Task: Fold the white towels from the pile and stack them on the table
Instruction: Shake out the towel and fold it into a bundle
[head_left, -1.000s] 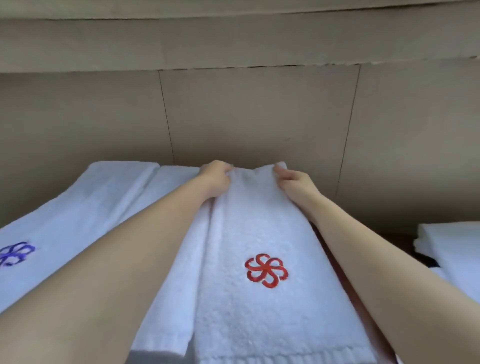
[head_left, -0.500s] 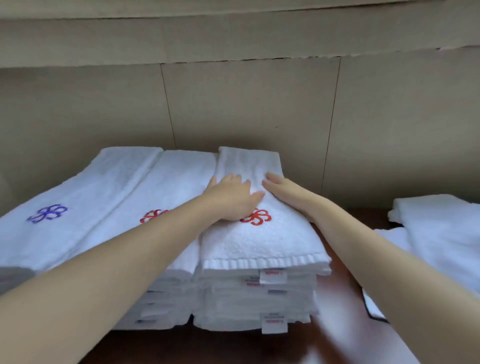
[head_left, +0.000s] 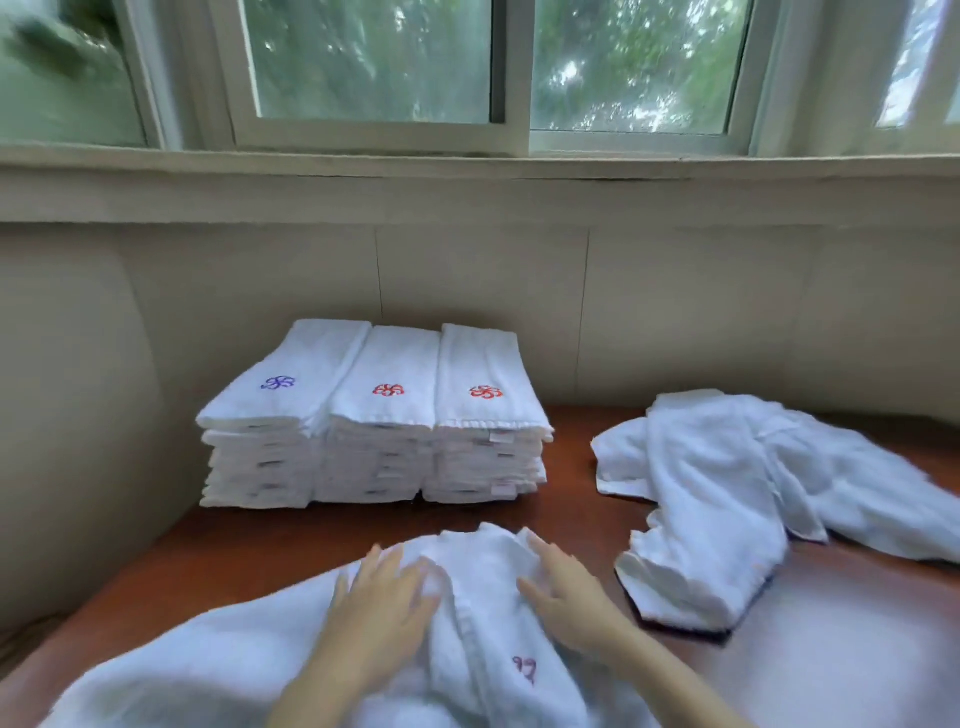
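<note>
Two spread grips, the left grip (head_left: 382, 603) and right grip (head_left: 569, 597), press flat on a rumpled towel (head_left: 234, 654) on the tabletop (head_left: 249, 540).

Both bare forearms come in from 6 o'clock and angle toward each other. The left hand (head_left: 384, 605) lies palm down, fingers straight and slightly spread, pointing to 1 o'clock. The right hand (head_left: 569, 597) lies just beside it, palm down, fingers straight toward 11 o'clock, thumb out toward 9 o'clock.

Rumpled towel (head_left: 234, 660), perhaps half-folded, before folded stacks (head_left: 384, 415).
</note>
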